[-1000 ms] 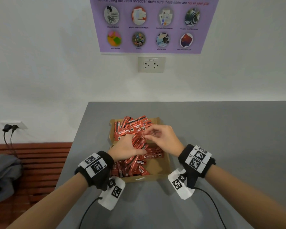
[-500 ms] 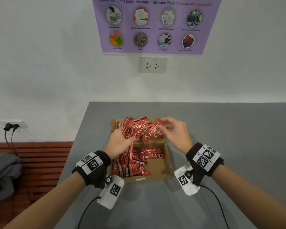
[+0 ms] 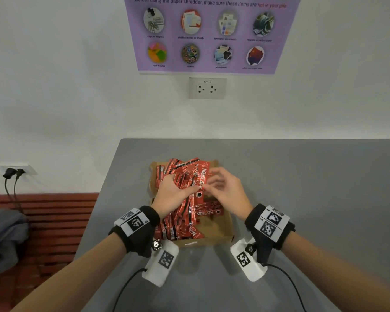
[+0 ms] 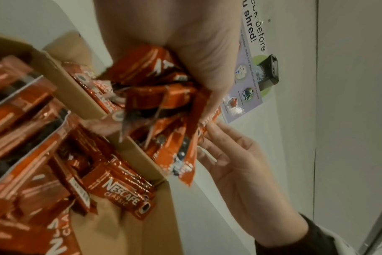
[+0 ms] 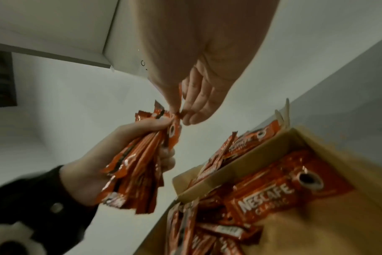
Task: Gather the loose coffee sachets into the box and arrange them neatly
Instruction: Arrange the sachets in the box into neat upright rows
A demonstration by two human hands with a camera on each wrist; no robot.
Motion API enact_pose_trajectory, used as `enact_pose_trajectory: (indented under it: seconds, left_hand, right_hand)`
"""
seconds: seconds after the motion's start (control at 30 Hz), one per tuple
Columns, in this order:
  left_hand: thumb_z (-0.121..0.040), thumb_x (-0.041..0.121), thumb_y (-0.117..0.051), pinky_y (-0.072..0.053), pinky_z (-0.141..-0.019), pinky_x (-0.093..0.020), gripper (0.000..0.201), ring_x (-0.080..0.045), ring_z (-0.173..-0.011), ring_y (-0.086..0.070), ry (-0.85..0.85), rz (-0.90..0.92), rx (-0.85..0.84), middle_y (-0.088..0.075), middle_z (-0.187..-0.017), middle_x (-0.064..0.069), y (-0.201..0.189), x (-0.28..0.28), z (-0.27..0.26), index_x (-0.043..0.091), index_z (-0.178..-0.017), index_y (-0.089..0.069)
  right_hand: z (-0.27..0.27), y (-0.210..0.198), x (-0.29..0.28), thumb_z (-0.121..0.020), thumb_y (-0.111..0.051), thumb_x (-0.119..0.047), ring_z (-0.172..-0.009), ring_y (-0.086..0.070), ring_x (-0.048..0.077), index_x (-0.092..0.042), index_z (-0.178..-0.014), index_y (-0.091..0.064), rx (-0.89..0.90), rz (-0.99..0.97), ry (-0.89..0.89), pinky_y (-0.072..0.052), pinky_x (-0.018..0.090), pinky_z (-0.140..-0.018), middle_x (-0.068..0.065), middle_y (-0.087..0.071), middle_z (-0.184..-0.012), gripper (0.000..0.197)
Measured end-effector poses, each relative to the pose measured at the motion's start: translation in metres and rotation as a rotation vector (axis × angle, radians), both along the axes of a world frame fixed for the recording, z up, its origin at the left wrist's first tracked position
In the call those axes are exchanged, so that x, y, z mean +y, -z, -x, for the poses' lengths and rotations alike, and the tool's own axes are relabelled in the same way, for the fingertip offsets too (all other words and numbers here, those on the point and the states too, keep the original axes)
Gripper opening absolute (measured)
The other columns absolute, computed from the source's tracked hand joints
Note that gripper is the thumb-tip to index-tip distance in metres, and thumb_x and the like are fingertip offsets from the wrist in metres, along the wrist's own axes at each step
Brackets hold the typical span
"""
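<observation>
Many red coffee sachets [image 3: 185,224] lie jumbled in the open cardboard box [image 3: 214,233] on the grey table [image 3: 302,188], toward its left edge. Above the box's far half, the left hand [image 3: 170,194] has its fingers curled round a thick bundle of sachets [image 5: 137,165]. The right hand [image 3: 229,192], just right of it, pinches the bundle's top end between thumb and fingertips [image 5: 186,119].

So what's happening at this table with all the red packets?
A person is tidying Nescafe coffee sachets into a cardboard box. The left hand grips a bundle of sachets above the box, while the right hand pinches the end of one sachet at the bundle's top. More sachets lie jumbled inside.
</observation>
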State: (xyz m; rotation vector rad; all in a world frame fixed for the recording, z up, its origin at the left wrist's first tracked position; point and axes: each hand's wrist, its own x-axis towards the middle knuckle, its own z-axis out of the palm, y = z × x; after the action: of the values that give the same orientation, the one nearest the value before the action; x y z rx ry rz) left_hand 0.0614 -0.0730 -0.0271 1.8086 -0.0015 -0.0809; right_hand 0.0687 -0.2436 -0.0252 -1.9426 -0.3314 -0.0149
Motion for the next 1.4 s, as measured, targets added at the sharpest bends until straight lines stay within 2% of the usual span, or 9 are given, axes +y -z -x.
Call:
enact_pose_trajectory:
  seconds: [0.1,0.2,0.3,0.43,0.67,0.87,1.13,1.27,1.4]
  left_hand:
    - [-0.078,0.021,-0.074,-0.053,-0.083,-0.025,0.024,-0.007,-0.085,-0.066,0.028,-0.091,-0.022,-0.069,-0.092,0.006,0.003,-0.001,0.0,0.017,-0.099,-0.064]
    - [-0.082,0.019,-0.071,-0.048,-0.063,-0.007,0.02,0.0,-0.075,-0.063,0.091,-0.327,-0.069,-0.066,-0.084,0.012,0.004,0.005,0.003,0.019,-0.099,-0.061]
    - [-0.084,0.018,-0.064,-0.046,-0.055,-0.012,0.011,-0.003,-0.065,-0.062,0.287,-0.7,-0.069,-0.066,-0.081,0.007,0.01,0.019,0.004,0.023,-0.091,-0.058]
    - [-0.082,0.026,-0.064,-0.054,-0.07,-0.02,0.016,-0.006,-0.075,-0.064,0.615,-0.907,-0.009,-0.069,-0.092,0.006,0.02,0.028,0.008,0.019,-0.096,-0.062]
    - [-0.081,0.029,-0.066,-0.046,-0.066,-0.016,0.011,-0.008,-0.073,-0.061,0.728,-0.941,-0.022,-0.068,-0.089,0.006,0.016,0.027,0.012,0.022,-0.085,-0.059]
    - [-0.081,0.039,-0.066,-0.044,-0.073,-0.016,0.024,-0.007,-0.08,-0.061,0.758,-0.966,-0.076,-0.067,-0.095,0.007,0.027,0.027,0.014,0.021,-0.096,-0.061]
    - [-0.082,0.035,-0.067,-0.05,-0.08,-0.021,0.024,-0.008,-0.085,-0.062,0.754,-0.918,-0.044,-0.067,-0.099,0.007,0.025,0.027,0.012,0.022,-0.1,-0.06]
    - [-0.082,0.023,-0.066,-0.055,-0.077,-0.023,0.018,-0.008,-0.084,-0.064,0.597,-0.734,-0.062,-0.066,-0.097,0.007,0.021,0.03,0.01,0.023,-0.098,-0.058]
    - [-0.088,0.023,-0.063,-0.05,-0.063,-0.013,0.007,0.003,-0.065,-0.059,0.239,-0.518,-0.118,-0.064,-0.083,0.006,0.012,0.025,0.006,0.023,-0.09,-0.056]
  right_hand:
    - [-0.001,0.004,0.0,-0.077,-0.074,-0.011,-0.069,-0.062,-0.004,-0.019,-0.084,-0.067,-0.018,0.014,0.025,-0.051,0.012,-0.071,-0.012,-0.065,-0.077,0.013]
    - [-0.007,0.003,-0.012,-0.074,-0.076,-0.011,-0.065,-0.061,-0.002,-0.012,-0.084,-0.073,0.059,0.128,-0.016,-0.049,0.009,-0.068,-0.005,-0.068,-0.078,0.01]
    - [-0.01,0.008,-0.023,-0.079,-0.072,-0.015,-0.068,-0.056,-0.004,-0.009,-0.093,-0.074,0.088,0.441,-0.174,-0.044,0.004,-0.066,0.001,-0.071,-0.089,0.015]
    - [-0.008,0.017,-0.021,-0.083,-0.068,-0.015,-0.077,-0.058,0.0,-0.009,-0.096,-0.072,0.051,0.678,-0.321,-0.047,0.012,-0.077,0.002,-0.07,-0.097,0.015]
    - [-0.012,0.022,-0.008,-0.085,-0.063,-0.008,-0.086,-0.065,0.015,-0.009,-0.092,-0.071,-0.038,0.844,-0.351,-0.053,0.031,-0.082,0.003,-0.071,-0.094,0.011]
    - [-0.01,0.026,-0.003,-0.084,-0.057,-0.002,-0.087,-0.063,0.019,-0.008,-0.088,-0.069,-0.069,0.919,-0.381,-0.052,0.032,-0.077,0.006,-0.069,-0.093,0.014]
    - [-0.012,0.034,-0.001,-0.084,-0.061,-0.01,-0.087,-0.062,0.021,-0.006,-0.09,-0.066,-0.067,0.947,-0.378,-0.053,0.033,-0.076,0.007,-0.067,-0.093,0.009]
    - [-0.017,0.027,-0.006,-0.085,-0.066,-0.021,-0.086,-0.062,0.014,-0.009,-0.095,-0.066,-0.038,0.847,-0.346,-0.053,0.025,-0.076,0.004,-0.067,-0.097,0.015]
    - [-0.021,0.004,-0.011,-0.093,-0.055,-0.026,-0.081,-0.058,0.005,-0.011,-0.102,-0.064,0.017,0.498,-0.147,-0.048,0.015,-0.074,0.001,-0.066,-0.097,0.02]
